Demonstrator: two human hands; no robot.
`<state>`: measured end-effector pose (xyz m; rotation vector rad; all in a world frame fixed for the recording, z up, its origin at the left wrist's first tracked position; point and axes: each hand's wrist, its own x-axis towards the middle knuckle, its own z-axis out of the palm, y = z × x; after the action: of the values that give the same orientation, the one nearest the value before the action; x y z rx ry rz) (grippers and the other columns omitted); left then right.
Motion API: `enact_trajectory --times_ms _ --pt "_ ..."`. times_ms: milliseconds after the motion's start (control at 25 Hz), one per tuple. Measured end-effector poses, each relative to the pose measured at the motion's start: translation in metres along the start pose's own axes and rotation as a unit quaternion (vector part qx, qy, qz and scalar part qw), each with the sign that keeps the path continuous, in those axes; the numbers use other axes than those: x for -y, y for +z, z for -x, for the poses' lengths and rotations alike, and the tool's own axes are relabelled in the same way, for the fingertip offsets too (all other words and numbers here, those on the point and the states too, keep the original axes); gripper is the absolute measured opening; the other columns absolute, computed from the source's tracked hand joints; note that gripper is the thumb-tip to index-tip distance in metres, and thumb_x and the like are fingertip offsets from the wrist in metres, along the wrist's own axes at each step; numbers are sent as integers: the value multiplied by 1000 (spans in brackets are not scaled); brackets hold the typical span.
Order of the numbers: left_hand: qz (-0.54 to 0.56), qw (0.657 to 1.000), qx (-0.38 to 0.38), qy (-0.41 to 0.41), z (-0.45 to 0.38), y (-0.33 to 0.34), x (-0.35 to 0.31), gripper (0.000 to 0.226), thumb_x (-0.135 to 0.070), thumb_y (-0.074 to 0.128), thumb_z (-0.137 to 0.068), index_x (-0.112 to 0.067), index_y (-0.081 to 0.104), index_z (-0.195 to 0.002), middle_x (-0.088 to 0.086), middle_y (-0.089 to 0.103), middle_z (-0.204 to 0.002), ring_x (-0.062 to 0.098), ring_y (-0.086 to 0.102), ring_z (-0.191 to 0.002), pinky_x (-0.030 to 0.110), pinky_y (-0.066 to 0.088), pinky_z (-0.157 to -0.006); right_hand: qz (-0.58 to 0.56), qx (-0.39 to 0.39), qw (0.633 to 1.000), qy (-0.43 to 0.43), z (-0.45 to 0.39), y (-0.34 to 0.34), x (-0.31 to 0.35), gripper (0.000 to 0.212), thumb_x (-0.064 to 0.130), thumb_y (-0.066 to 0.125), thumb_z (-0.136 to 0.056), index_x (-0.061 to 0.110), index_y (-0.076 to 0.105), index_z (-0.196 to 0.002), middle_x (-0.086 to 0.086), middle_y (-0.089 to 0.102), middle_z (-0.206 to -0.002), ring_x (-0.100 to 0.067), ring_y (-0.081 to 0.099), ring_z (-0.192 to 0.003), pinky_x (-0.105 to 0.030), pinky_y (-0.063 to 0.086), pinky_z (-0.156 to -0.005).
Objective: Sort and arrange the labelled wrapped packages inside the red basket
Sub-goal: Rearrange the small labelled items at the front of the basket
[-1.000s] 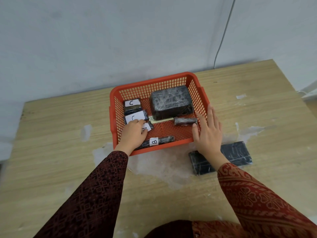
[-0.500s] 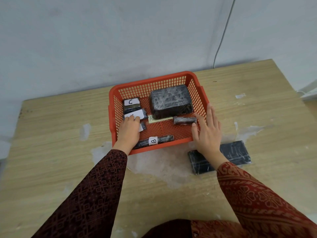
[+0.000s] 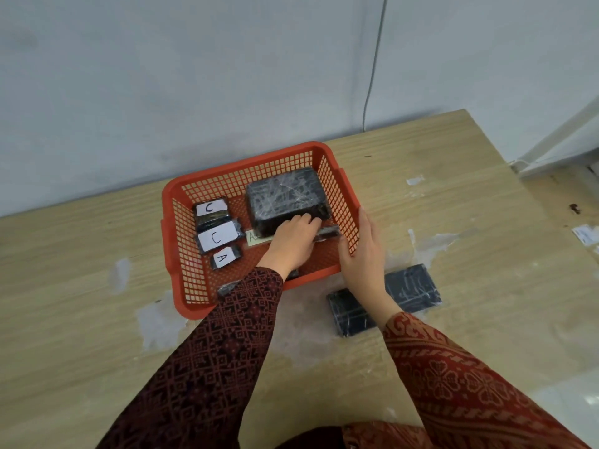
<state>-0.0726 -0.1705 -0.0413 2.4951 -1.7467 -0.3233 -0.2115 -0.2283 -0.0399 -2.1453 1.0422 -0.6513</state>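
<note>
Judging by how things lie, the sort is partway done: inside the red basket [image 3: 259, 163], 3 labelled packages form a column along the left wall, a C package [image 3: 210, 209] at the back, a larger C package [image 3: 217, 237] just in front, and an A package [image 3: 225, 257] nearest. A big wrapped block [image 3: 285, 196] fills the back right, with a pale label strip [image 3: 256, 237] at its base. Outside, on the counter [image 3: 81, 254], 1 flat black package [image 3: 411, 286] waits. The left hand [image 3: 293, 239] has crossed from the column to the small dark package [image 3: 327, 234] beside the block, fingers curled down on it, though whether it is clamped I cannot tell. The right hand [image 3: 363, 254] stays flat and spread against the basket's right wall, gripping nothing.
</note>
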Motion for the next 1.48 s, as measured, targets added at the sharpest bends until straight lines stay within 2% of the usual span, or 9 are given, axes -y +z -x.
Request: enact_trajectory --times_ms 160,280,400,520,680,880,1120,1280,1480 --pt "15 1000 6 -7 4 0 3 43 -5 54 -87 -8 46 -129 13 56 -118 31 53 -109 41 48 -77 -3 -1 1000 -8 -1 -1 -1 59 9 51 -92 3 25 -145 -21 43 -139 -33 43 -128 -50 44 -102" --pt "132 991 -12 -31 30 -3 22 40 -10 53 -88 -13 47 -128 10 60 -111 26 59 -98 39 51 -73 0 2 1000 -18 1 -1 -2 58 10 48 -93 2 25 -145 -22 42 -139 -35 43 -128 -52 43 -102" --pt "355 922 -18 -152 58 -9 47 34 -12 42 -95 -20 48 -127 4 62 -91 16 58 -69 31 46 -62 2 -10 1000 -17 2 2 -1 57 11 48 -93 2 26 -145 -22 43 -139 -35 43 -128 -53 42 -102" --pt "484 833 -26 -266 70 -10 62 24 -18 34 -99 -19 55 -113 3 58 -88 15 55 -75 28 44 -67 7 -20 1000 -7 2 4 0 56 11 48 -93 2 28 -144 -22 44 -139 -36 43 -128 -52 43 -102" --pt "366 904 -23 -218 88 -11 72 23 -30 57 -91 -20 55 -111 -12 54 -91 1 51 -81 14 35 -66 12 -14 1000 -10 2 2 -1 56 12 48 -94 3 27 -145 -21 42 -140 -33 41 -130 -49 42 -104" --pt "169 967 -5 -189 116 -9 96 25 -23 63 -87 -13 60 -109 8 65 -104 26 60 -96 36 45 -74 12 -19 1000 -5 2 2 -1 54 13 48 -94 4 28 -144 -21 43 -141 -34 41 -131 -48 40 -106" --pt "49 984 -15 -173 116 -12 96 21 -21 66 -83 -8 59 -98 13 64 -100 32 59 -95 37 46 -67 11 -20 1000 0 1 3 -2 54 14 47 -94 5 29 -144 -20 44 -140 -33 43 -129 -46 41 -104" --pt "-4 986 -8 -165 112 -15 99 23 -18 62 -85 -7 64 -105 10 63 -105 29 58 -101 39 50 -70 13 -18 1000 6 0 4 -2 54 15 46 -94 6 29 -144 -19 44 -140 -32 43 -129 -44 41 -104" --pt "-55 993 8 -106 115 -17 102 16 -14 60 -84 -10 56 -100 11 64 -94 31 61 -87 38 49 -60 10 -9 1000 13 1 2 -2 54 16 46 -95 6 28 -145 -19 43 -140 -32 43 -128 -48 43 -103"
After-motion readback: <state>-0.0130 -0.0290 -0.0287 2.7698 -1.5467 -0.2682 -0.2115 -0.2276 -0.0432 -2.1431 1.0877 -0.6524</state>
